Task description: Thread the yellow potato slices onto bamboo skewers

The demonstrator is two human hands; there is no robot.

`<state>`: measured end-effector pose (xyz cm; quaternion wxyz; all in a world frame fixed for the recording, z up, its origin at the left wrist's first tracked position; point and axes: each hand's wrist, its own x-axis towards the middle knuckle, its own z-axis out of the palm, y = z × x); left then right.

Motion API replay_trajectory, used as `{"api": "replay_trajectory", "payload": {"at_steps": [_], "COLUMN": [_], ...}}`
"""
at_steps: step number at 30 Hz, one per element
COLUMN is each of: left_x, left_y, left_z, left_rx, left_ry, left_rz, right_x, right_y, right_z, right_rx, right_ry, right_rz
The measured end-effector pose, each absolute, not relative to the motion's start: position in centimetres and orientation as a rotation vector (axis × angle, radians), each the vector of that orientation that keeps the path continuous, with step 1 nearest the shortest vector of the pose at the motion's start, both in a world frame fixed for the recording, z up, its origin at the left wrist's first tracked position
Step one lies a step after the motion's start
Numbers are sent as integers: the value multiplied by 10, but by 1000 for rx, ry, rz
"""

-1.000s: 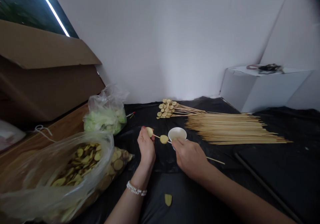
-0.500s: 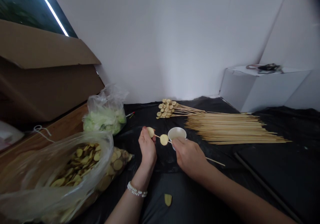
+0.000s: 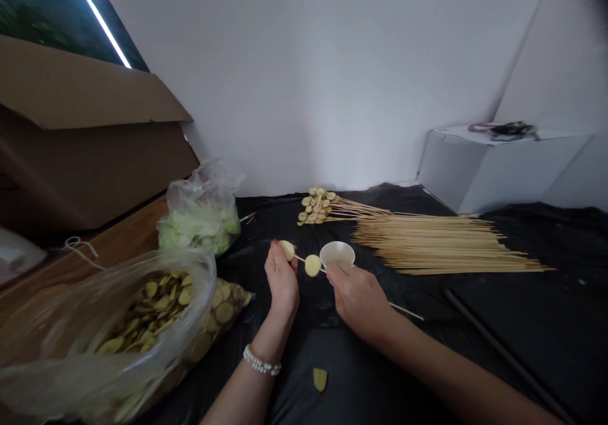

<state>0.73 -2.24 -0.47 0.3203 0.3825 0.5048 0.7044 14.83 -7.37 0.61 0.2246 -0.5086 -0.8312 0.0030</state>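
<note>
My left hand (image 3: 283, 280) is closed on a round potato slice (image 3: 287, 250) at the tip of a thin wooden skewer (image 3: 406, 311). A second potato slice (image 3: 312, 265) sits on the same stick between my two hands. My right hand (image 3: 360, 295) is closed around the skewer behind that slice, and the stick's far end sticks out below my wrist. Just behind my right hand stands a white cup (image 3: 337, 253), partly covered by the fingers. One cut potato piece (image 3: 320, 379) lies on the black sheet between my forearms.
An open plastic bag (image 3: 209, 273) of potato slices is at left, with a bag of pale green vegetables (image 3: 202, 222) behind it. Potato skewers (image 3: 316, 206) lie at the back beside a pile of bare skewers (image 3: 441, 242). A cardboard box (image 3: 85, 159) stands far left, a white box (image 3: 498, 165) right.
The skewer has slid slightly toward my left hand, so less of its rear end shows past my right wrist. Both hands stay in nearly the same place.
</note>
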Motion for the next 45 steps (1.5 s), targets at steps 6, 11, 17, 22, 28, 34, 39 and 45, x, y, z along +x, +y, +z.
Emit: {"api": "replay_trajectory", "payload": {"at_steps": [6,11,17,22,28,34,39,45], "left_x": [7,8,10,10,11,12,4,-2], "left_y": [-22,-23,-25,-26,-27,-27,-23,-20], "left_z": [-5,-4,-3,-4,-4,-3,-1,-1], "left_rx": [997,1010,968,1006,1021,983,962,948], "left_ry": [1310,1315,1310,1313,1311,1296,1260,1296], "left_rz": [1830,1830,1851,1826,1811,1808,1838,1849], "right_x": [150,151,148,149,151,154,153,152], "right_y": [-70,-66,-69,-69,-68,-63,-62,-69], "right_z": [7,5,3,4,8,12,11,4], "right_rx": [-1392,-1317,-1351,-1347,-1235,-1207,-1216,-1343], "right_ry": [-2228,-2150,-2194,-2180,-2051,-1985,-2065,-2240], "right_rz": [346,443,151,248,579,718,545,-82]}}
